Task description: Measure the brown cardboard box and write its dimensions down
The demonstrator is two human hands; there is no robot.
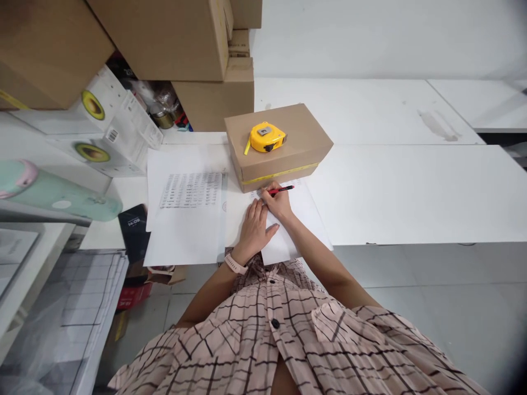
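Note:
My right hand (pixel 279 203) is closed round a red and black pen (pixel 284 189), its tip down at a white sheet of paper (pixel 302 214). Flat beside it, fingers stretched out, my left hand (pixel 257 227) rests on the left edge of that sheet. Just beyond both hands sits a closed cardboard box (pixel 296 129) with a yellow strip along its near side. A yellow tape measure (pixel 267 137) lies on top of the box, a short end of its blade out. To the left are printed sheets (pixel 187 230) with a table of small text.
Stacked cardboard boxes (pixel 214 104) and white avocado-printed boxes (pixel 111 134) stand at the back left. A mint-green bottle (pixel 61 192) and a dark phone (pixel 135 230) are at the left. The white table (pixel 411 192) stretches right, with its front edge before me.

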